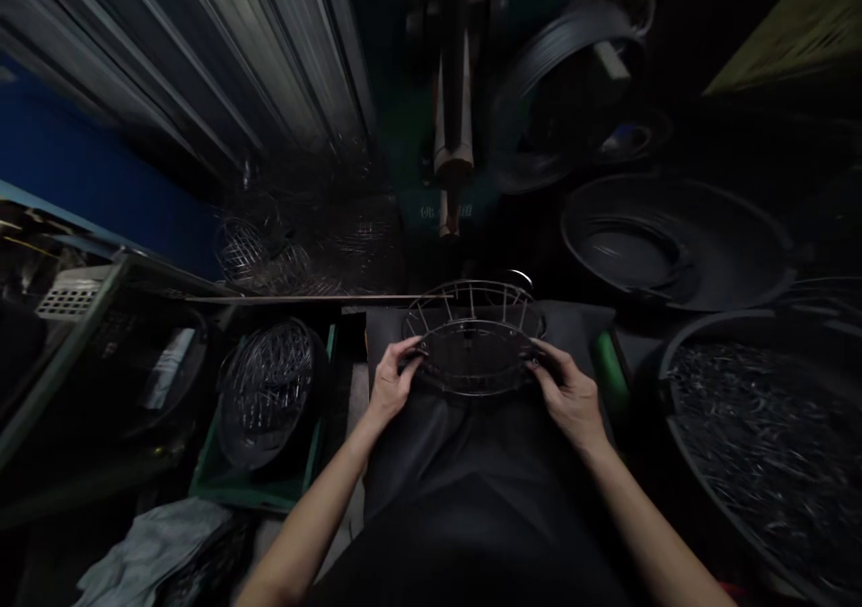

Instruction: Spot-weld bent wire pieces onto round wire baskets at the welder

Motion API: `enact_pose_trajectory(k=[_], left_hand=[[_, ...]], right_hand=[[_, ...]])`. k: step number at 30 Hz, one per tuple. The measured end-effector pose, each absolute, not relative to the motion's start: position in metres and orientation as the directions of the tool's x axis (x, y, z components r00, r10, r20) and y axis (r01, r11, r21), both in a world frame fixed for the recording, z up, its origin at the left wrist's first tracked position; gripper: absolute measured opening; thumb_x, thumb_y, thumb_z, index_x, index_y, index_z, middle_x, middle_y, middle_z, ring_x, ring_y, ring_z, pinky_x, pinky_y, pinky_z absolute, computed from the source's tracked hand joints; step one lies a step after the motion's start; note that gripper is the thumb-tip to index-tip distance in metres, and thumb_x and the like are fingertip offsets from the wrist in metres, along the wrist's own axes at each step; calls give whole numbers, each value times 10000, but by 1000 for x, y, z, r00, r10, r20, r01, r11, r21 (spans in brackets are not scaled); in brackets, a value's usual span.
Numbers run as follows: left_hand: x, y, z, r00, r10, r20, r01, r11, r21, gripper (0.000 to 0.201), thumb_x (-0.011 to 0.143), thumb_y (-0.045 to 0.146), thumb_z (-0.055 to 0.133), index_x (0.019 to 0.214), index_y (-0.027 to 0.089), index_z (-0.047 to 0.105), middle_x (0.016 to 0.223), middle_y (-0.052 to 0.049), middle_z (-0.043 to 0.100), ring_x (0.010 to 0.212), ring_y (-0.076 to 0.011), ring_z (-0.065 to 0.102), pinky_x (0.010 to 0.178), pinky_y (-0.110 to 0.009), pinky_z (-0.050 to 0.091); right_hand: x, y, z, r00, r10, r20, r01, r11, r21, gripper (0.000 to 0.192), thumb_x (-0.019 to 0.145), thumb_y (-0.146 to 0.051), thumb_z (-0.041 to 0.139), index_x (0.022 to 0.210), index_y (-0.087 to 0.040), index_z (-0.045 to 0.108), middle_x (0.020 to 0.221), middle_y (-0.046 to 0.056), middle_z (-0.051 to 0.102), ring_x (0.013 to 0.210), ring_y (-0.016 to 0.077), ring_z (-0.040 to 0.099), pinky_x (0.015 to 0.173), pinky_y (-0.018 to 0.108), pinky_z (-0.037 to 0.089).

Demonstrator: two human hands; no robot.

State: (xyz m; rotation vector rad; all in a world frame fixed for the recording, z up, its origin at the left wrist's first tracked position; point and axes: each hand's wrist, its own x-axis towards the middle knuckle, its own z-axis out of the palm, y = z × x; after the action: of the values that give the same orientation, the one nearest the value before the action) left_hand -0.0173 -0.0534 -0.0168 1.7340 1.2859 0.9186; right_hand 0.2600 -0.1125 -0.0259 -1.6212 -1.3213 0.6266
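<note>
Fingers of left hand (391, 382) and right hand (569, 394) curled around opposite rims of round wire basket (473, 338), held over dark-aproned lap; best kept level, grip even. Finished baskets stacked in green crate (222, 481) alongside.

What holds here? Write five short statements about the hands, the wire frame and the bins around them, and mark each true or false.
1. Both hands grip the round wire frame, left hand on its left rim, right hand on its right rim. True.
2. The frame lies flat inside the green crate. False: it is held over the dark cloth on the person's lap.
3. The green crate holds finished wire domes. True.
4. The large tub at right is filled with water. False: it holds a heap of short metal pieces.
5. The left hand holds pliers. False: it holds only the frame.
</note>
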Motion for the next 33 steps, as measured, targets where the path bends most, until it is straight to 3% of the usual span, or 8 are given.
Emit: enact_pose_trajectory(k=[4,7,10,14,16,19,25,33], left_hand=[[-26,-67,-26,226,974,12,576,-143,805,280,890,244,496,1165,200,533,1089,-72,600,1012,-170,598,933,-365,484],[-21,-56,4,182,975,125,622,-213,753,347,893,323,507,1216,198,506,1164,-99,553,1105,-204,541,970,-398,448],[11,-29,40,460,860,222,607,-487,628,650,796,463,629,1353,232,387,1356,-130,433,1275,-269,400,1070,-452,336],[58,9,67,775,630,44,547,-704,453,876,680,510,720,1417,256,321,1310,-152,451,1239,-363,397,1038,-570,292],[63,19,72,810,584,-48,538,-709,456,908,685,479,718,1443,272,263,1161,-118,521,1083,-326,493,961,-559,367],[47,19,72,782,623,23,531,-685,498,953,664,423,733,1454,271,223,1096,-89,502,999,-279,492,919,-498,419],[16,-5,35,556,819,141,546,-488,682,872,650,287,737,1402,201,305,1177,-104,455,1090,-246,479,993,-426,414],[3,10,5,540,832,126,564,-469,679,938,671,358,752,1441,218,233,1335,-141,377,1234,-284,408,1059,-481,350]], right_hand=[[260,-117,-29,140,972,188,590,71,-804,322,869,-330,514,1151,-223,623,1055,44,692,925,193,670,844,339,548],[256,-121,-28,114,978,176,616,69,-785,339,875,-322,491,1177,-228,613,1036,41,694,903,190,673,817,334,553],[252,-123,-32,86,981,172,611,84,-787,353,876,-291,473,1198,-222,599,1042,46,691,912,187,669,819,334,550],[247,-124,-33,72,980,184,612,103,-784,374,875,-245,439,1216,-222,589,1059,48,683,933,179,660,832,329,543],[246,-122,-23,47,978,201,619,129,-775,401,865,-211,420,1231,-233,584,1056,42,680,926,172,657,825,321,542],[247,-114,4,-62,962,267,642,243,-727,456,853,-149,388,1249,-263,583,1041,30,675,924,157,645,823,300,531],[256,-86,22,-148,941,304,647,324,-690,410,902,-213,429,1289,-280,545,1043,26,670,890,147,641,823,294,522],[242,-75,7,-64,945,320,652,282,-703,292,905,-227,422,1072,-262,659,1199,39,609,1073,154,592,913,294,495]])
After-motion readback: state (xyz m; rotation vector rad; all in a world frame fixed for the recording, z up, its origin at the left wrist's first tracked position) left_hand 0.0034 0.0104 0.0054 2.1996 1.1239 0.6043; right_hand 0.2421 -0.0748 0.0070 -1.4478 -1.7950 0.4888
